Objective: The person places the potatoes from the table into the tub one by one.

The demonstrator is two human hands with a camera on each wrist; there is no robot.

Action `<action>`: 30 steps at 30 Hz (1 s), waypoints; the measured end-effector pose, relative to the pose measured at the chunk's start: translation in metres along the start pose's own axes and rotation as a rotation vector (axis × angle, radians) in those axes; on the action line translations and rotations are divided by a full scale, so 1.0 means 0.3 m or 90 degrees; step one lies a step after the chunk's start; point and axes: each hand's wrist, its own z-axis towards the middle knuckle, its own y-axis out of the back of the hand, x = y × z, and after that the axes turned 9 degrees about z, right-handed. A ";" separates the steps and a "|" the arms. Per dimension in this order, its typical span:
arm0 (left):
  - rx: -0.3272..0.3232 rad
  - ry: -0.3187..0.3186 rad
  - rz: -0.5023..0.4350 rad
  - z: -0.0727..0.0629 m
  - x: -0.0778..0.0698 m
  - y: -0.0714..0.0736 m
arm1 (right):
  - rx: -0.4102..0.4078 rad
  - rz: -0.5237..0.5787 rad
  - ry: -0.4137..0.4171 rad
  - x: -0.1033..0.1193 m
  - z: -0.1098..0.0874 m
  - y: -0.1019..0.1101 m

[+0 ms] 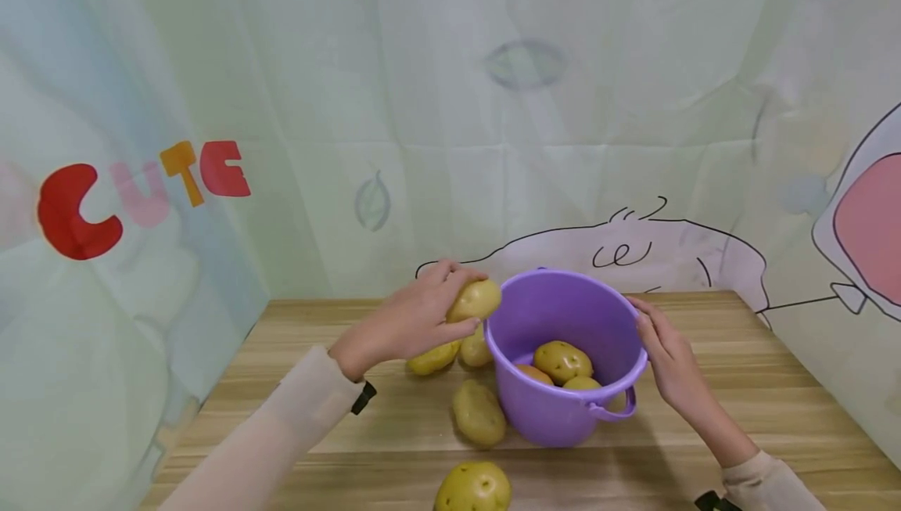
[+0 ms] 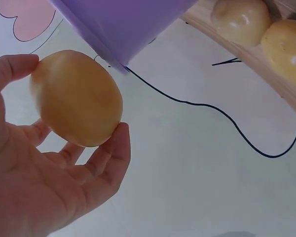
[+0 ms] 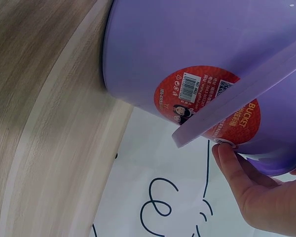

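One oval yellow potato (image 1: 475, 301), left hand (image 1: 411, 318) gripping, best raised clear of purple plastic bucket (image 1: 545, 417), which right hand (image 1: 672, 362) holds.

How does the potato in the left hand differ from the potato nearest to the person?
The held potato is raised in the left hand, while the nearest potato lies on the table. The held potato looks paler and smoother; the nearest potato is yellower, with small dark pits. Both are rounded and yellowish.

The bucket (image 1: 549, 417) is purple (its label (image 3: 212, 79) red), potatoes (image 1: 479, 413) yellow, table (image 1: 739, 370) streaked brown.
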 end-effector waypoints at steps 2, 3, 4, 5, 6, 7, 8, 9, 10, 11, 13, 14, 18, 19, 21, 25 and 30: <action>-0.002 -0.004 0.000 0.010 -0.015 0.003 | 0.002 0.003 -0.001 0.000 0.000 0.000; -0.002 -0.006 -0.001 0.015 -0.023 0.004 | 0.003 0.005 -0.002 0.000 0.000 0.000; -0.001 -0.009 -0.004 0.021 -0.031 0.005 | 0.004 0.007 -0.002 0.000 0.000 0.000; 0.001 -0.011 -0.004 0.028 -0.037 0.004 | 0.004 0.007 -0.003 0.000 0.001 0.000; 0.001 -0.016 -0.004 0.034 -0.043 0.004 | 0.004 0.007 -0.002 0.000 0.001 0.000; 0.001 -0.021 -0.003 0.040 -0.049 0.003 | 0.004 0.007 -0.002 -0.001 0.001 0.000; 0.001 -0.028 -0.005 0.046 -0.054 0.002 | 0.004 0.006 -0.002 -0.001 0.001 -0.001; 0.001 -0.033 -0.005 0.052 -0.059 0.001 | 0.004 0.005 -0.002 -0.001 0.001 -0.001; -0.001 -0.041 -0.003 0.057 -0.064 -0.002 | 0.004 0.004 -0.003 -0.002 0.000 -0.001; -0.004 -0.049 -0.003 0.062 -0.069 -0.005 | 0.003 0.002 -0.004 -0.002 0.000 -0.002; -0.005 -0.060 -0.002 0.070 -0.078 -0.014 | 0.001 0.000 -0.007 -0.001 0.000 -0.002; -0.006 -0.065 -0.001 0.073 -0.083 -0.018 | 0.001 -0.001 -0.008 0.001 0.000 -0.002; -0.003 -0.072 0.005 0.085 -0.101 -0.034 | 0.000 -0.009 -0.011 0.005 0.002 -0.001; -0.001 -0.073 0.006 0.087 -0.106 -0.037 | 0.000 -0.011 -0.012 0.005 0.002 0.000; 0.002 -0.076 0.009 0.091 -0.116 -0.044 | 0.000 -0.013 -0.013 0.006 0.002 0.001; -0.002 -0.095 0.016 0.100 -0.132 -0.057 | 0.001 -0.014 -0.011 0.006 0.001 0.001; -0.004 -0.116 0.019 0.104 -0.145 -0.071 | 0.001 -0.005 -0.004 0.004 0.000 -0.002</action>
